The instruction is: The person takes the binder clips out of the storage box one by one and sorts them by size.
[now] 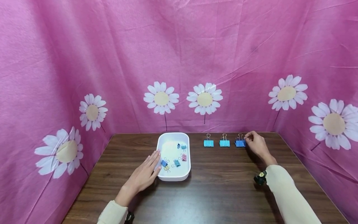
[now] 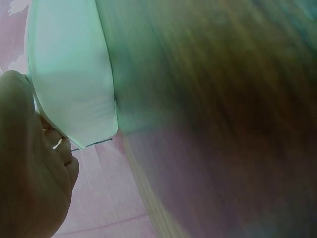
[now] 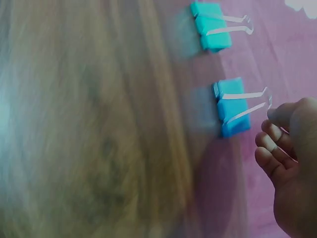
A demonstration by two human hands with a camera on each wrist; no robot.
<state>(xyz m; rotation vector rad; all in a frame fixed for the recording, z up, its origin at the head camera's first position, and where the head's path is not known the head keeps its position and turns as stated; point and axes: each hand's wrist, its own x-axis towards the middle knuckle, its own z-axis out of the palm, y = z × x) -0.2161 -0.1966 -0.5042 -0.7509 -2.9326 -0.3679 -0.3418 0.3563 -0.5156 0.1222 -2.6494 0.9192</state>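
Observation:
At the left wall of a white tray (image 1: 158, 146), my left hand (image 1: 142, 175) lies with its fingers extended along the rim; in the left wrist view, that hand (image 2: 29, 158) is beside the tray's pale side (image 2: 74, 84). My right hand (image 1: 256, 143) is at the right end of a blue binder clip (image 1: 239, 143) standing on the table. In the right wrist view, its bent fingers and thumb are right at the tip of that clip's wire handle (image 3: 242, 96); I cannot tell whether they pinch it. Two lighter blue binder clips (image 1: 208, 143) (image 1: 224, 143) stand upright to its left.
Inside the tray lie several small binder clips, among them a pink one (image 1: 184, 157), a teal one (image 1: 176, 163) and a yellow one (image 1: 167, 168). The brown wooden table (image 1: 218, 193) meets a pink flowered cloth (image 1: 179, 56) at its back and sides.

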